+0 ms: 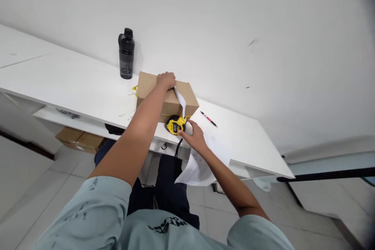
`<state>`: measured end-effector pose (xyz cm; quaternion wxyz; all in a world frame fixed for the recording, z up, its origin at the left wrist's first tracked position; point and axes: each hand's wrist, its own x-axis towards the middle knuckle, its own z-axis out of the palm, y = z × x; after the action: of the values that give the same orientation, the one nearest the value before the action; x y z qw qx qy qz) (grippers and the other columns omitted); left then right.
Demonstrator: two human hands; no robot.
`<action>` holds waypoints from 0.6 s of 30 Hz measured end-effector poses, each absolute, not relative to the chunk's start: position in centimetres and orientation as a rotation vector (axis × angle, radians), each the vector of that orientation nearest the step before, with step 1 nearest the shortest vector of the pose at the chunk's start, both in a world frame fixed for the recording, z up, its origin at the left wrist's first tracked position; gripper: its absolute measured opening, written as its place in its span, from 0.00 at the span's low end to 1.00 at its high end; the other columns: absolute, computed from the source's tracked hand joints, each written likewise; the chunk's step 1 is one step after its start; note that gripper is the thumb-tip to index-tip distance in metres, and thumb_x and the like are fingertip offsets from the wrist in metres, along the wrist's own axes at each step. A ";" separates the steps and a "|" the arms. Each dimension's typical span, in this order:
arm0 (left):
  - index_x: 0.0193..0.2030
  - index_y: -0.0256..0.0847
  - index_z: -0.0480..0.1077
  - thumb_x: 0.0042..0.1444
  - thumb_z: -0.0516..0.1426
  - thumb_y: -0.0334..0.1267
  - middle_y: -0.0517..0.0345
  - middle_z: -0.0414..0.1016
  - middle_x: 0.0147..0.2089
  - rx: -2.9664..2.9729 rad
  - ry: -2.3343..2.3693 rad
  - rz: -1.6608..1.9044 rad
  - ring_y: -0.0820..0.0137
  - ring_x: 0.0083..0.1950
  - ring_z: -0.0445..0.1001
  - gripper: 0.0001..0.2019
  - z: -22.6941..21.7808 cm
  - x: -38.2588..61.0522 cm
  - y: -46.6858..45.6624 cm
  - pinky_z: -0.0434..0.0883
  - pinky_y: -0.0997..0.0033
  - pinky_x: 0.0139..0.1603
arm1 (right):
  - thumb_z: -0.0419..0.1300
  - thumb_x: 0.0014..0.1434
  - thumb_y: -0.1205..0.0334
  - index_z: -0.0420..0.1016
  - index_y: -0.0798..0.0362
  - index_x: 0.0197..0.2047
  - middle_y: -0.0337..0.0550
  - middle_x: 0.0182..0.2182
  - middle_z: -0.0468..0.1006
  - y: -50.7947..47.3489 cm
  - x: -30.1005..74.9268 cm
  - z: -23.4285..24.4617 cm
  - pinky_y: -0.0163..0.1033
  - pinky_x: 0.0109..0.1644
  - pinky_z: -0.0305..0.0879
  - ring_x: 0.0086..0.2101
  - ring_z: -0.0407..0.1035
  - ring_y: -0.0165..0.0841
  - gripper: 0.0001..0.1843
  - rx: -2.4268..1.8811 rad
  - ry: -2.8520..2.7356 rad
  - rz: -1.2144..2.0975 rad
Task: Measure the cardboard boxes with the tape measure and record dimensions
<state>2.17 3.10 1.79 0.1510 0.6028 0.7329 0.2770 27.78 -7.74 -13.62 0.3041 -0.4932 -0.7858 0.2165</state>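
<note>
A brown cardboard box lies on the white table. My left hand rests on top of the box, fingers curled, pinning the end of a white tape blade. The blade runs down the box's near right side to a yellow and black tape measure at the table's front edge. My right hand grips that tape measure case from the right.
A dark water bottle stands behind the box near the wall. A red and black pen lies right of the box. A white paper sheet hangs over the table's front edge. More boxes sit under the table.
</note>
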 end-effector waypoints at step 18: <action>0.64 0.41 0.74 0.73 0.62 0.47 0.46 0.75 0.66 1.624 2.204 0.873 0.58 0.61 0.78 0.19 1.9 1.0 -0.3 0.79 0.49 0.61 | 0.56 0.68 0.39 0.70 0.55 0.62 0.62 0.57 0.80 -7.4 31.3 -13.4 0.58 0.64 0.73 0.57 0.76 0.49 0.31 -1.037 -2.066 0.235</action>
<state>0.99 -0.33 1.88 0.1337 0.5600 0.7601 0.3011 31.31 -7.36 -13.36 0.3975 -0.4096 -0.8159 0.0927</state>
